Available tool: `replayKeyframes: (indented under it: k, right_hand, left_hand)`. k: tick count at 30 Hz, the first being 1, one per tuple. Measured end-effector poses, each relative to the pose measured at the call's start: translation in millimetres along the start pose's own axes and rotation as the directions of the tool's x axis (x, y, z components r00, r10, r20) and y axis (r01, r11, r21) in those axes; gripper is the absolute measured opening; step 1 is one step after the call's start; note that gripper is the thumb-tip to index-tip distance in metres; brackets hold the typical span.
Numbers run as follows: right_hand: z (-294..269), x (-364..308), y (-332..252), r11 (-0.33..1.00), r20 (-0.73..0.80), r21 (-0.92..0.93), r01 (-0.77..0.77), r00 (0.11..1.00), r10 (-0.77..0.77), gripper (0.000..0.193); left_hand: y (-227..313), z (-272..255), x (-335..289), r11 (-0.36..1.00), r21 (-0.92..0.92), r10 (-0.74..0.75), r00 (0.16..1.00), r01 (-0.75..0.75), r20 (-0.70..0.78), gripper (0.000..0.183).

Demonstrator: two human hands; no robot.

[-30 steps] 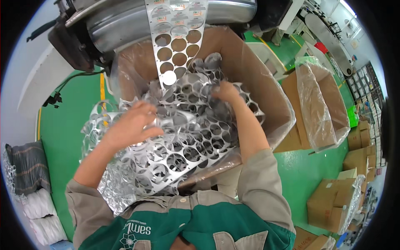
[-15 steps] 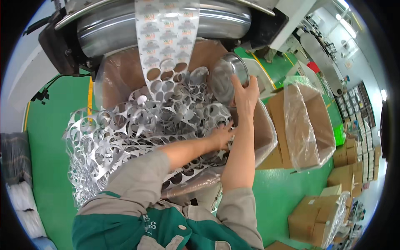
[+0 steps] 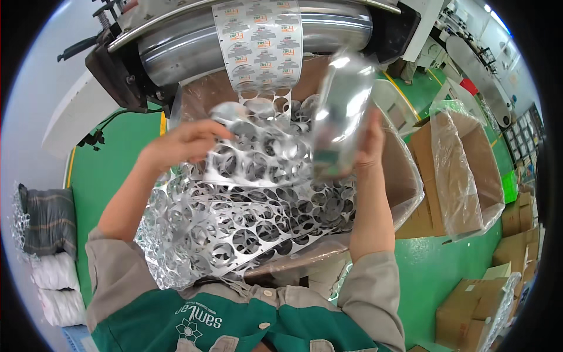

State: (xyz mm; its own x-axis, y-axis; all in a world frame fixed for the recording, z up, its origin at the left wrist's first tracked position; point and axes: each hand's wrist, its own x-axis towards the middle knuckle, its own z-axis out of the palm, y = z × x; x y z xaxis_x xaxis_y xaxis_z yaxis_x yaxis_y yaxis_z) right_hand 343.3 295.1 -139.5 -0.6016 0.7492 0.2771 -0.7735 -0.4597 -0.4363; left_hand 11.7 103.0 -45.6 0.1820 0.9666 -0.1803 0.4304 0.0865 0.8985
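Observation:
My right hand [image 3: 370,141] grips a shiny metal bowl [image 3: 343,111] by its side. The bowl is tilted on edge above the right part of a lined cardboard box, and motion blurs it. My left hand [image 3: 186,141] hovers over the left side of the scrap, fingers pointing right and partly curled. Its fingertips come close to a loose silver foil disc [image 3: 229,110]; blur hides whether they pinch anything. Below both hands lies a heap of punched foil web [image 3: 252,220] full of round holes, spilling over the box's near left side.
A printed foil strip [image 3: 261,47] runs down over a steel roller [image 3: 176,56] into the box. Right of it stands another lined carton [image 3: 469,176]. More cartons [image 3: 469,305] sit at lower right. Folded dark cloth [image 3: 48,220] and white bundles [image 3: 56,273] lie at far left.
My left hand has come out of the scrap at the right and swung to the upper left. My right hand still holds the bowl, now turned more on edge. The view has shifted.

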Motion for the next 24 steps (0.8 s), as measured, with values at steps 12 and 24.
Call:
replayKeyframes:
  k: [12,24]
  right_hand:
    - [-0.4,13.4,32.3,-0.726,-0.194,-0.681,0.095,0.933,0.305,0.047]
    - [-150.2,45.0,119.6,-0.376,-0.496,-0.697,-0.611,0.789,-0.363,0.081]
  left_hand:
    - [-92.6,27.0,-25.4,0.706,0.701,0.338,0.918,-0.101,-0.209,0.015]
    - [-113.6,49.4,-5.9,0.674,0.686,0.374,0.927,-0.274,0.003,0.020]
